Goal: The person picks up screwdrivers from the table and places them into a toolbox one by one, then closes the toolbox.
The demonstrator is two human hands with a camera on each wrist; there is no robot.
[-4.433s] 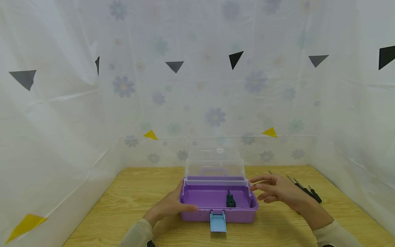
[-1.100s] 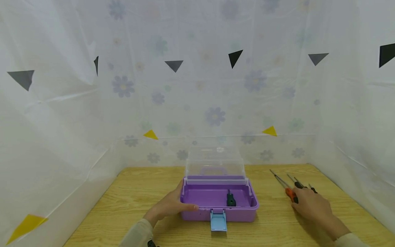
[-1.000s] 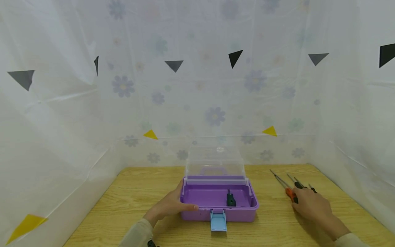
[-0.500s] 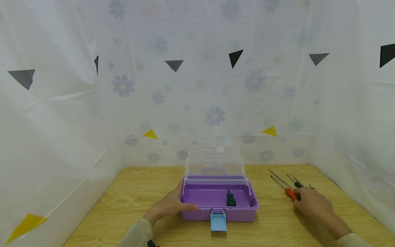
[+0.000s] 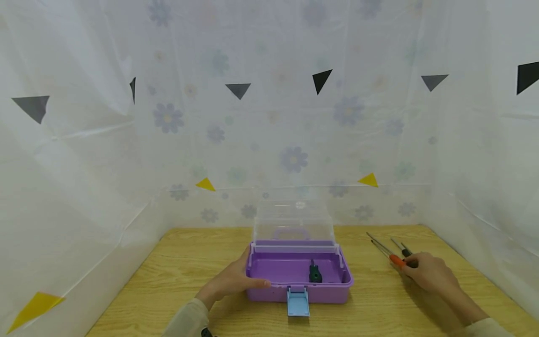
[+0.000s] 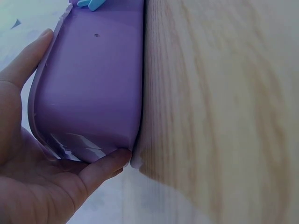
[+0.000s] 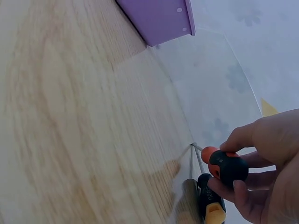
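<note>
My left hand (image 5: 231, 279) grips the left end of a purple toolbox (image 5: 324, 294). In the left wrist view its thumb lies along the toolbox rim and its fingers are against the end wall. A dark-handled screwdriver (image 5: 314, 273) lies inside the toolbox on the right. On the table's right side my right hand (image 5: 433, 276) pinches an orange-and-black handled screwdriver (image 5: 397, 260). In the right wrist view, fingers and thumb surround that handle (image 7: 227, 165), its shank pointing away. Below it is a second screwdriver (image 7: 212, 203) with a black handle and yellow end.
The toolbox's clear lid (image 5: 294, 220) stands raised at the back. Its light blue latch (image 5: 298, 304) hangs down in front. More screwdrivers (image 5: 406, 252) lie partly behind my right hand. A pale flowered curtain (image 5: 269, 140) encloses the wooden table (image 5: 189, 252).
My right hand has gone from beside the toolbox to the screwdrivers on the right. Over the last second it has raised the orange-and-black handle a little. My left hand has stayed put.
</note>
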